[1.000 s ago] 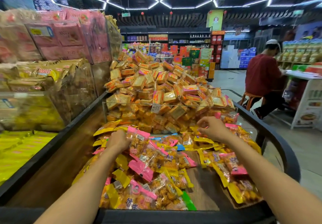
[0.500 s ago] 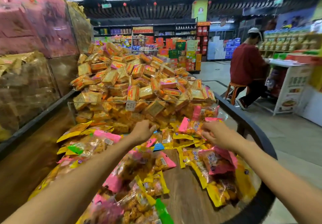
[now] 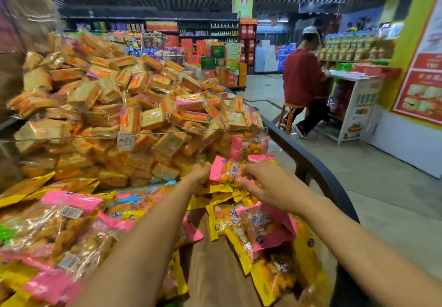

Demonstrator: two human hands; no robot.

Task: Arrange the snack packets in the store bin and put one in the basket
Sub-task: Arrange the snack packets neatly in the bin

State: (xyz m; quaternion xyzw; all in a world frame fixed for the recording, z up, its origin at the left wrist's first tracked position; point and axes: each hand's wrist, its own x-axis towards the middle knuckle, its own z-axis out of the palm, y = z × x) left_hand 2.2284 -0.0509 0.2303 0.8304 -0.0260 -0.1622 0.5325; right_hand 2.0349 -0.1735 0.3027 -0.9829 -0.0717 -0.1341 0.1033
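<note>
Shop: heaped snack bins (image 3: 311, 161), stocked shelves (image 3: 205, 28)

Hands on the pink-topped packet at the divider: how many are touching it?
2. The left hand holds the packet's left edge; the right hand grips its right side. Finger contact underneath is hidden.
</note>
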